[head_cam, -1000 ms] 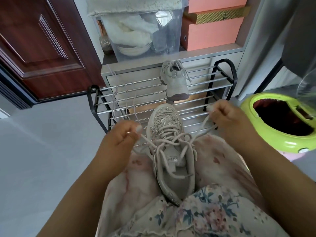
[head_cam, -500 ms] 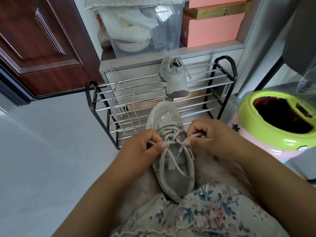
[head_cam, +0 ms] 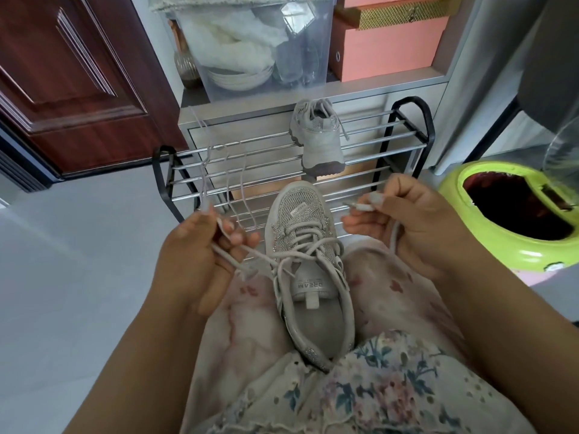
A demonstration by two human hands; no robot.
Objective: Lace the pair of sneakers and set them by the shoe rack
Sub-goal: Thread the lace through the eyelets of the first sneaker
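Hands pinch lace ends: your left hand and right hand flank the grey mesh sneaker in your lap, each gripping its pale lace.

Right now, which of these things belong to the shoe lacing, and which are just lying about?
Part of the job:
sneaker on the lap
its lace, held in left hand and right hand
second sneaker
shoe rack
spare lace

Just lying about:
clear storage bin
pink boxes
green bin
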